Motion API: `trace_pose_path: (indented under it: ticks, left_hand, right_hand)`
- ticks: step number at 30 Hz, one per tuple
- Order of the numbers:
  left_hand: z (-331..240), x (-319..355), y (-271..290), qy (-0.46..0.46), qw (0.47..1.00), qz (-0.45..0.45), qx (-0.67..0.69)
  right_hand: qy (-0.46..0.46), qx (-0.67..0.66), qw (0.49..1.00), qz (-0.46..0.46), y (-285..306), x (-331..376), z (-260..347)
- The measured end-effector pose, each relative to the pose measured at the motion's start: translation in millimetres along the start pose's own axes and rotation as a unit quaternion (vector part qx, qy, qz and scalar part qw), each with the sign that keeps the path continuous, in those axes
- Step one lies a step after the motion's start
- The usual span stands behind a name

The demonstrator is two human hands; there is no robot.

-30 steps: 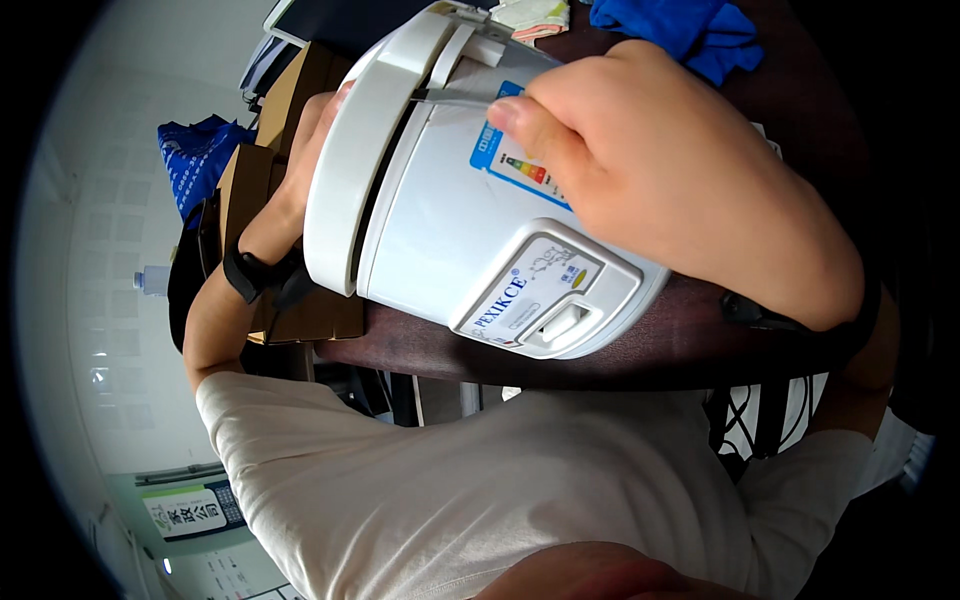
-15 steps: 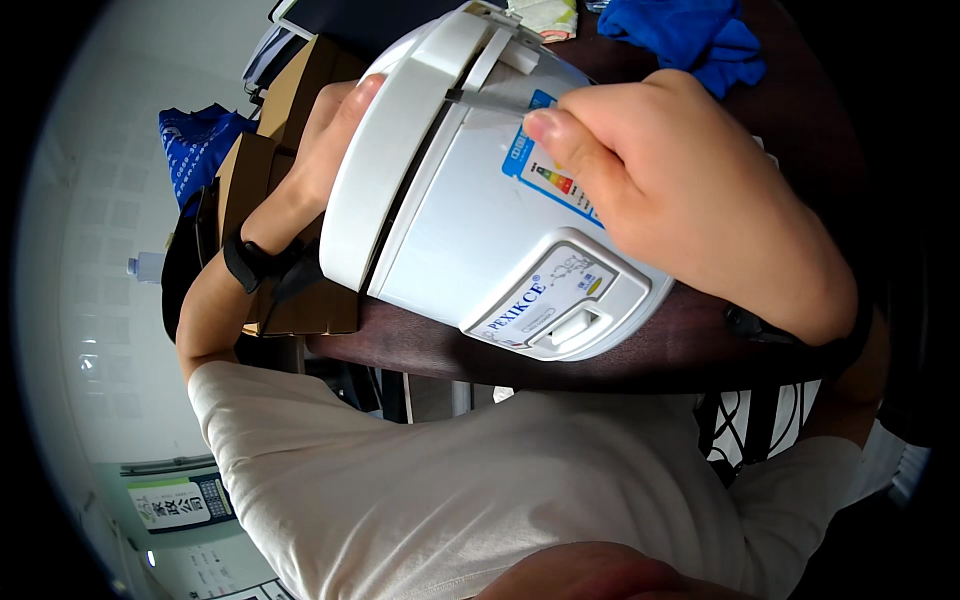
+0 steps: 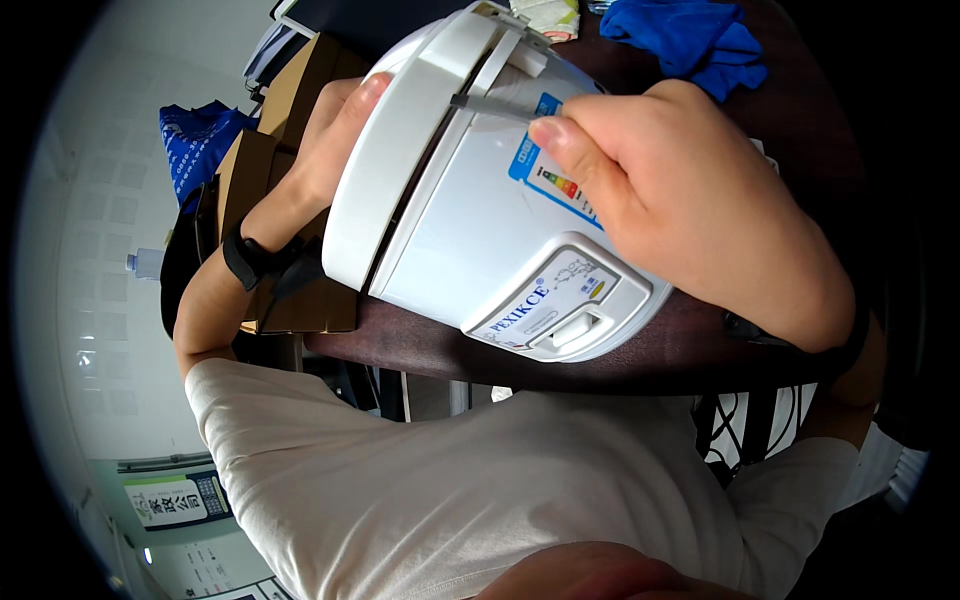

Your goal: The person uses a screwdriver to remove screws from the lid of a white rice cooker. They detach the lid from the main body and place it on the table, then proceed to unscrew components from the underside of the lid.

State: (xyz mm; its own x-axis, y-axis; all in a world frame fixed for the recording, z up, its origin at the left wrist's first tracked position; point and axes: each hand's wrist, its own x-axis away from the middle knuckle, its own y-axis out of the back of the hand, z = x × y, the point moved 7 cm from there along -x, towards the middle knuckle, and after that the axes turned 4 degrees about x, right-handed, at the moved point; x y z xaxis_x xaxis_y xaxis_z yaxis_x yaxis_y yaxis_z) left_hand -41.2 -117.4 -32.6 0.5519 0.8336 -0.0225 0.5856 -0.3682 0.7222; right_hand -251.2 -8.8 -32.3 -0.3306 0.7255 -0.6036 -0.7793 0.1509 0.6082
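Note:
A white rice cooker point(image 3: 450, 230) lies tilted on its side, its lid point(image 3: 400, 160) toward the left and its switch panel point(image 3: 560, 300) toward me. My left hand point(image 3: 340, 130) grips the lid side, thumb over the rim; its other fingers are mostly hidden behind. In my closed right hand point(image 3: 640, 170) is a thin, flat grey metal tool point(image 3: 490, 105). Its tip meets the dark gap between lid and body, near the hinge-like bracket point(image 3: 515, 60). The handle is hidden in my fist, so the tool's exact kind does not show.
Beneath the cooker is a dark brown table point(image 3: 400, 335). Cardboard boxes point(image 3: 245, 180) and a blue bag point(image 3: 200, 150) stand at the left. A blue cloth point(image 3: 690, 45) lies at the far right, beside a pale, patterned cloth point(image 3: 548, 15). Cables point(image 3: 735, 430) hang below the table.
My right hand has shifted slightly down and right, with the metal tool still at the gap. The cooker has moved a touch to the right; my left hand keeps its hold.

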Motion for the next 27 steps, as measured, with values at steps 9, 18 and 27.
trace_pose_path:
  ticks: [9,18,27]
  left_hand:
    - [-7.7,2.6,-2.0,-0.017,1.000,-0.013,-0.016]
    - [-7.2,6.1,0.2,-0.008,0.999,-0.033,-0.023]
    - [-9.8,5.9,-0.9,-0.021,0.999,-0.030,-0.028]
  right_hand:
    - [-0.010,0.016,1.000,0.001,3.2,2.1,3.0]
    - [-0.011,0.011,1.000,-0.014,1.9,1.1,5.0]
    - [-0.010,-0.007,1.000,-0.005,1.6,4.5,2.6]
